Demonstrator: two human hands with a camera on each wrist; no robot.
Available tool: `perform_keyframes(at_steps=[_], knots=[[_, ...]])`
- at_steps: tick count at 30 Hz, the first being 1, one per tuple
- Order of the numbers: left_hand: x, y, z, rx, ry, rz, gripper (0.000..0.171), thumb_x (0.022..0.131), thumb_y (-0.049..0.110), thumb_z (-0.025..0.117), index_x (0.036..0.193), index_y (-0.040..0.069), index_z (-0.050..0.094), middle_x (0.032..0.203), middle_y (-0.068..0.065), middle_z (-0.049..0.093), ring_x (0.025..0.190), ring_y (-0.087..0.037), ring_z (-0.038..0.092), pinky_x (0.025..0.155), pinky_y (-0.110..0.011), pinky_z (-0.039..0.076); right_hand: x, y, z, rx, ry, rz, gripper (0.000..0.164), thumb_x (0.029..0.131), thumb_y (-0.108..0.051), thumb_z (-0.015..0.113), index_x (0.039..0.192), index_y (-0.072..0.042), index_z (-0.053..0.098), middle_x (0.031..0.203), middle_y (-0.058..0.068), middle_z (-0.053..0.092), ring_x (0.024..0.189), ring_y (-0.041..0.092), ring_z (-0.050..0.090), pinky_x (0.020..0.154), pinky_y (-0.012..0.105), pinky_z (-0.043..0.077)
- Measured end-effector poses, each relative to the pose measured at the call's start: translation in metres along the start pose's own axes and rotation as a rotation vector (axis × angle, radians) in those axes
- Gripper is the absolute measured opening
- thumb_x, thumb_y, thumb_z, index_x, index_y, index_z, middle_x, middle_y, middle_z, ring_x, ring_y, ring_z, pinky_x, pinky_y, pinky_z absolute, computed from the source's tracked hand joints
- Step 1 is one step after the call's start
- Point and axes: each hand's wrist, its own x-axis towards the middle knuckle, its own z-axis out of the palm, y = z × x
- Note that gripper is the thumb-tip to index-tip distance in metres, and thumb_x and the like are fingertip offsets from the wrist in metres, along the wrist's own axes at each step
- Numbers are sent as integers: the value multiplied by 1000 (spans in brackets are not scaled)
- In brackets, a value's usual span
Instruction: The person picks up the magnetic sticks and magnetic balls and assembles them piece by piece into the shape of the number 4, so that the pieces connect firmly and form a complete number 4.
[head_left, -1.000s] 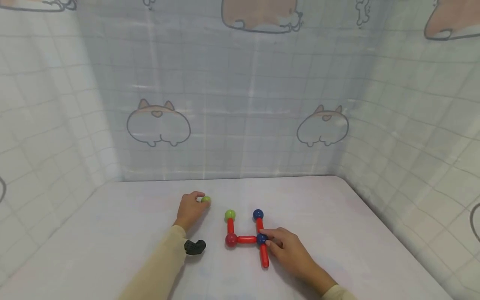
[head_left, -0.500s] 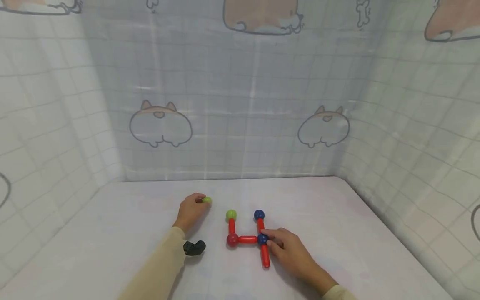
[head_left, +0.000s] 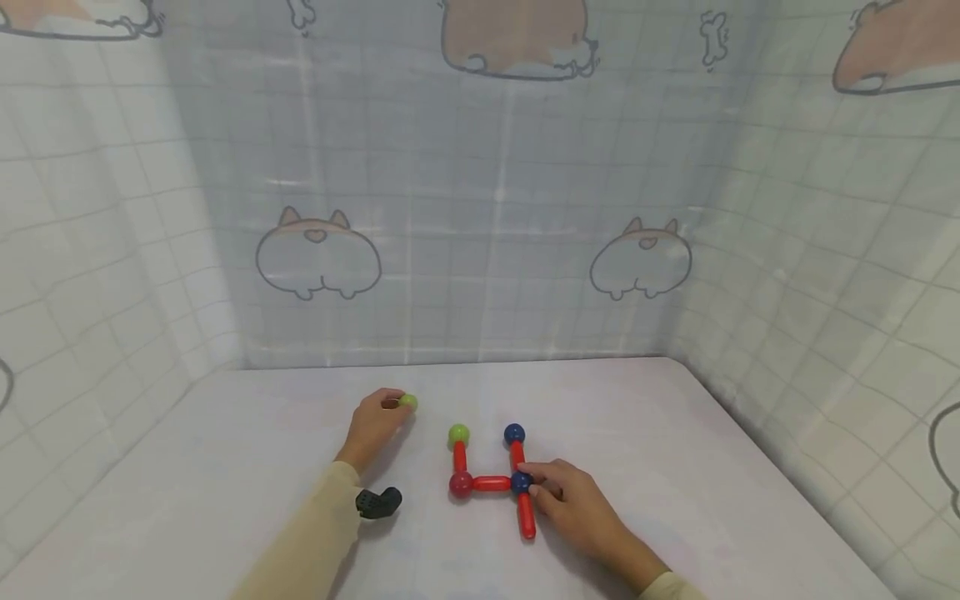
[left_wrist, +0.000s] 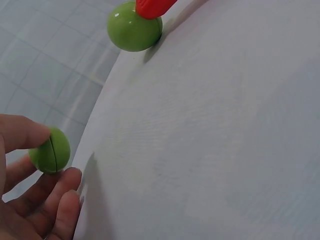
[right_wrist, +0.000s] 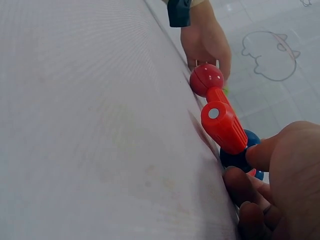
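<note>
Between thumb and fingers, my left hand [head_left: 372, 423] pinches a green ball [left_wrist: 52, 151] with a seam around it, left of and beyond the joined pieces. My right hand [head_left: 576, 504] grips a blue ball [head_left: 521, 482] at a junction of the flat structure on the table. Out from that ball run a red rod [head_left: 527, 517] toward me, another away to a second blue ball [head_left: 514, 434], and a third red rod [head_left: 492, 483] leftward to a red ball [head_left: 461, 484]. From the red ball, a red rod [head_left: 460, 457] leads to another green ball [head_left: 458, 434].
A white tabletop [head_left: 645, 433] lies under everything. Pale gridded curtains [head_left: 480, 250] with dog drawings stand along its back and sides. A black wrist camera [head_left: 379, 503] juts from the left sleeve, over the table left of the structure.
Both hands keep their holds, and the structure stays joined in the same shape. The whole head view has shifted slightly downward and left in the frame.
</note>
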Motion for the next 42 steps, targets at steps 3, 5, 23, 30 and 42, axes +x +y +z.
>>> perform_keyframes(at_steps=[3,5,23,30,42], knots=[[-2,0,-1,-8,-6,8,41,95,21,64,131,2,58,129,-21,60,112,-33,59,92,-45,50,-1,1,1,-13,0,15,37,95,-21,70,131,-25,68,102,-6,61,84,16,56,66,25,53],[-4,1,-2,-20,-18,7,40,95,19,65,130,3,58,129,-20,60,108,-31,61,89,-42,52,-1,1,0,-19,1,20,37,95,-20,70,131,-26,68,102,-7,61,85,16,56,67,24,53],[-6,5,-10,-153,-58,-31,42,95,12,61,136,2,57,129,-19,57,99,-23,64,87,-34,55,1,1,3,0,0,12,37,95,-19,70,131,-26,68,101,-6,61,82,16,57,65,26,53],[-9,12,-10,-209,-69,-39,40,97,16,59,136,4,57,125,-16,60,102,-23,63,90,-33,54,2,0,2,-9,1,5,37,95,-20,70,132,-26,68,103,-7,61,81,15,57,66,26,53],[-28,21,-8,-337,-125,-44,40,98,20,62,135,5,59,119,-14,64,100,-23,64,90,-33,55,1,-1,0,-20,-6,13,39,95,-21,70,133,-27,66,104,-7,62,83,15,57,67,26,53]])
